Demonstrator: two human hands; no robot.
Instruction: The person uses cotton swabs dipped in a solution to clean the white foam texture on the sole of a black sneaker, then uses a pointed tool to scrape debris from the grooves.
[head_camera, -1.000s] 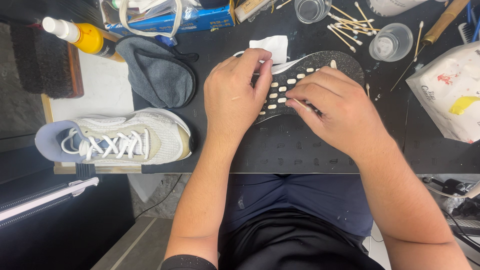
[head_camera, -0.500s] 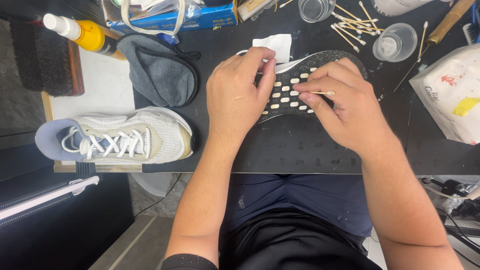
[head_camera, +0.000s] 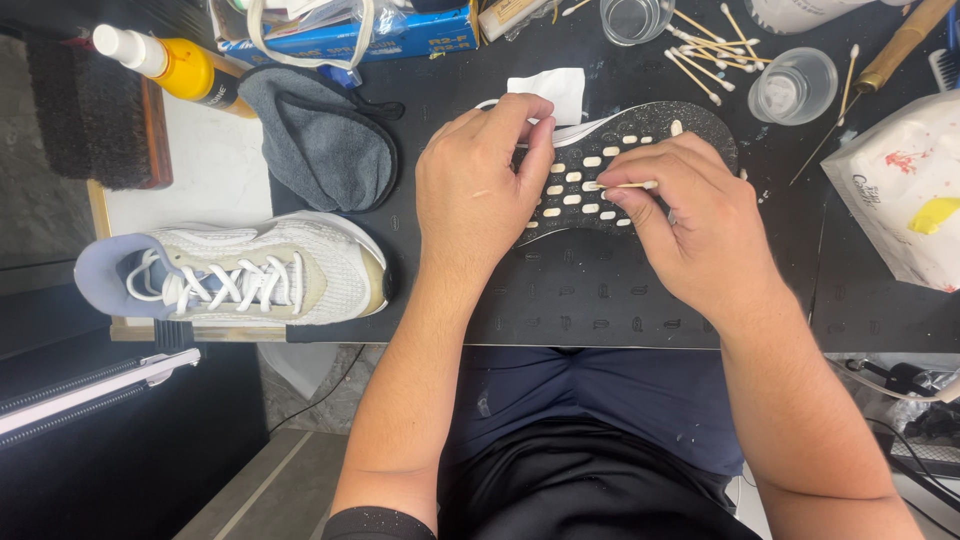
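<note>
A sneaker lies sole-up (head_camera: 640, 150) on the black mat (head_camera: 600, 290); its black sole has rows of white oval openings. My left hand (head_camera: 480, 190) grips the sneaker's left side and holds it steady. My right hand (head_camera: 690, 215) pinches a cotton swab (head_camera: 625, 185), whose tip rests on a white opening of the sole. The sneaker's upper is hidden beneath the sole and my hands.
A second white sneaker (head_camera: 240, 270) stands upright at the left. A grey cloth (head_camera: 320, 140), a yellow bottle (head_camera: 175, 65) and a dark brush (head_camera: 90, 110) lie behind it. Two clear cups (head_camera: 795, 85), several loose swabs (head_camera: 710, 45) and a white bag (head_camera: 900, 190) are at the back right.
My right hand has shifted up and to the right, bringing the swab into sight against the sole. My left hand keeps its hold.
</note>
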